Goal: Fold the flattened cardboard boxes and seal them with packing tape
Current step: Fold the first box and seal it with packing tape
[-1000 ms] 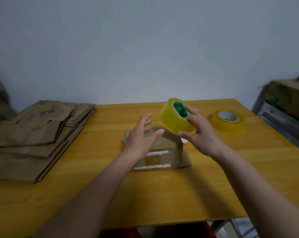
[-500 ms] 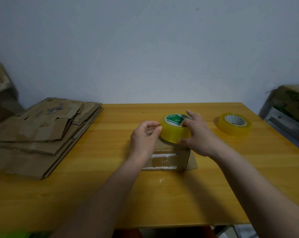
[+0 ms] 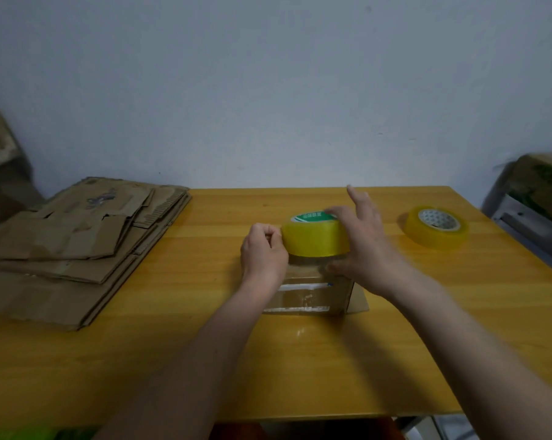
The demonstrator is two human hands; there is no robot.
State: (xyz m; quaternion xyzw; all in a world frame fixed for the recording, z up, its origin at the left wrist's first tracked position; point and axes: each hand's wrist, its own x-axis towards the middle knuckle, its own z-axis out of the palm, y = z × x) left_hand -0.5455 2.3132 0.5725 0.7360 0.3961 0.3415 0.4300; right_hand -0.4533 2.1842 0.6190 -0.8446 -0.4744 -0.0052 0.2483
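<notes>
On the small brown cardboard box [image 3: 312, 290] at table [image 3: 300, 369] centre, the right hand [image 3: 363, 249] clasps the yellow packing-tape roll [image 3: 314, 238]. The left hand [image 3: 263, 254], at its nine o'clock, pinches the tape end. I'd pull steadily, keeping the strip straight along the seam.

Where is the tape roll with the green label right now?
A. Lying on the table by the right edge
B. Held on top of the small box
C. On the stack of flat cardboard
B: the right hand holds the green-labelled roll on the small box.
</notes>
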